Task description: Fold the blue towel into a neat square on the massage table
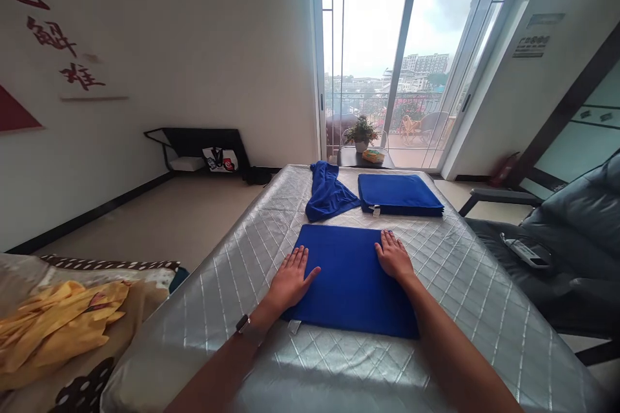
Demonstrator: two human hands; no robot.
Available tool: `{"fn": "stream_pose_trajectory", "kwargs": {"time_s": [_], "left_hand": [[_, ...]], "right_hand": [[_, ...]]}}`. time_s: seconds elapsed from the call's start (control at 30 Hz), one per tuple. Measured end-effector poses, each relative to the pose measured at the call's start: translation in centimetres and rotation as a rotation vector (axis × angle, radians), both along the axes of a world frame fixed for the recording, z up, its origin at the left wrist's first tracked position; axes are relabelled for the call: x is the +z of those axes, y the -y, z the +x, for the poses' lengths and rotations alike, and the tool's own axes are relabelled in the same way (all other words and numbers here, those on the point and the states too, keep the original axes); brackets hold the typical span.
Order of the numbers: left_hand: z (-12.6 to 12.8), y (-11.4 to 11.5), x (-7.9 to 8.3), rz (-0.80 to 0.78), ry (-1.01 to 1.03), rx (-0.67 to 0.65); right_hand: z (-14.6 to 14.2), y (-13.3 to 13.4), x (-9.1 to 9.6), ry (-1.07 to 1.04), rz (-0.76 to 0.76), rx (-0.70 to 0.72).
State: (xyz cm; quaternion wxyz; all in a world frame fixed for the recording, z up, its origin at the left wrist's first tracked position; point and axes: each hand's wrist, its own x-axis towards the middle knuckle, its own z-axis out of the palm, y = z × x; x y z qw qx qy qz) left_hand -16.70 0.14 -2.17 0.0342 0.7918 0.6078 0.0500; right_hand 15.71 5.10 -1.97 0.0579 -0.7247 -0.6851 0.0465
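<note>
A folded blue towel [351, 281] lies flat on the silver quilted table cover [465, 271] in front of me. My left hand [292, 279] rests palm down on its left edge, fingers stretched out. My right hand [393, 255] lies flat on the towel's upper right part, fingers apart. Neither hand holds anything. Behind it a neat stack of folded blue towels [400, 195] sits at the far right, and a crumpled blue towel [329, 190] lies loose to its left.
A yellow cloth [58, 322] lies on a patterned surface at the lower left. A dark reclining chair [557, 239] with a remote [526, 251] stands to the right. A small table with a potted plant [361, 134] is before the glass balcony door.
</note>
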Motion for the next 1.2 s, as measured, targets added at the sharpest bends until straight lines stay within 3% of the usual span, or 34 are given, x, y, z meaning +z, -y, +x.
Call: {"fn": "stream_pose_trajectory", "kwargs": {"time_s": [0.1,0.17,0.37,0.47,0.57,0.7,0.9,1.0,1.2], "left_hand": [[1.0,-0.3,0.6,-0.003,-0.008,-0.007],[2.9,-0.7,1.1,-0.003,0.008,-0.088],[14.1,-4.5,2.4,-0.006,0.114,-0.399],[19.0,-6.2,2.1,-0.001,0.158,-0.421],[20.6,-6.9,1.1,0.026,0.170,-0.380],[17.6,-7.8,0.0,0.045,0.146,-0.326],[7.3,-10.0,0.0,0.007,0.077,-0.055],[3.5,-10.3,-0.2,0.026,0.063,0.039],[2.6,-9.6,-0.2,0.044,0.105,0.075]], "right_hand": [[0.0,-0.1,-0.1,-0.012,0.007,-0.001],[-0.1,-0.1,-0.2,-0.019,0.008,0.006],[0.2,0.0,-0.2,-0.013,0.016,0.009],[0.4,0.1,-0.2,-0.006,-0.001,0.039],[0.5,0.0,-0.3,-0.018,-0.008,0.040],[0.2,-0.1,-0.2,-0.033,0.006,0.018],[0.0,0.1,0.1,-0.045,0.018,-0.007],[-0.1,0.1,0.1,-0.024,0.020,-0.006],[-0.4,0.2,0.5,0.042,0.011,-0.016]]}}
